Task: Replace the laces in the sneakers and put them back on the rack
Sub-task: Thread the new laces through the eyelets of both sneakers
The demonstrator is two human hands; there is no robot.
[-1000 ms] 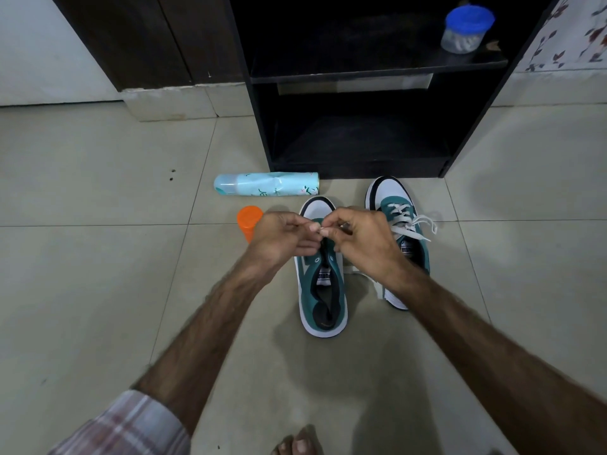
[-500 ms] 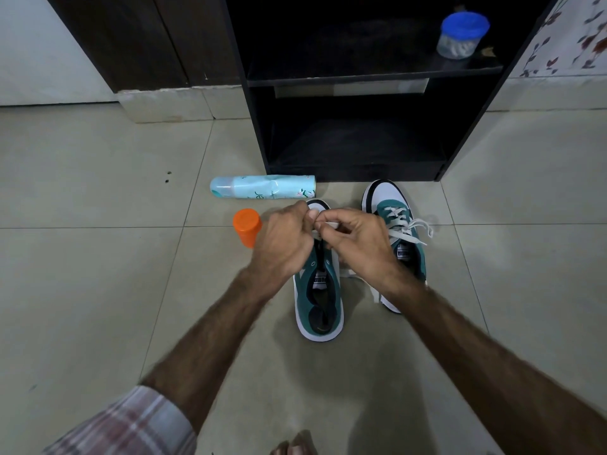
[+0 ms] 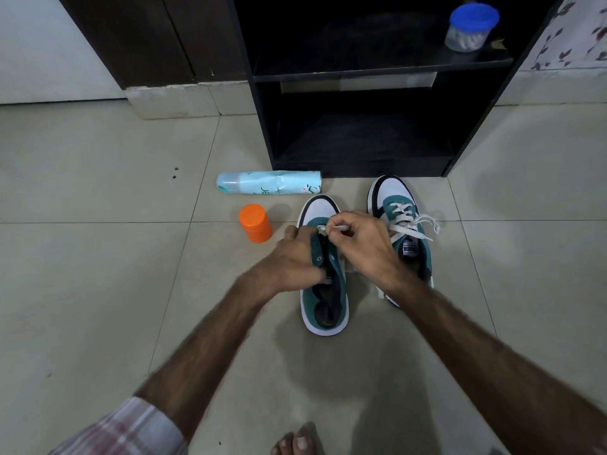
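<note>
Threading the white lace (image 3: 338, 227) is the step in hand: the right hand (image 3: 364, 247) pinches the lace tip above the toe end of the unlaced sneaker (image 3: 325, 290), at the centre of the frame. The change from a moment ago is in the left hand (image 3: 292, 264). It then met the right hand at the lace, fingertips together; now it has dropped lower and its grip holds the left eyelet flap of that sneaker, thumb on the green upper. The right hand's grip stays closed on the lace. That suggests the lace end has been passed to one hand so the other can steady the eyelets, and lacing of this shoe is only at its first holes.

The laced sneaker (image 3: 404, 224) stands just to the right, its bow tied. Both shoes are on the floor (image 3: 98, 290), in front of the black rack (image 3: 361, 77) at upper centre, so the return to the rack is not yet done.

As for containers, a clear jar with a blue lid (image 3: 471, 27) sits on the rack's upper shelf; pale contents show, too small to name. An orange capped bottle (image 3: 255, 223) stands left of the shoes, and a pale blue spray can (image 3: 269, 187) lies on its side beyond it; neither's contents show.
</note>
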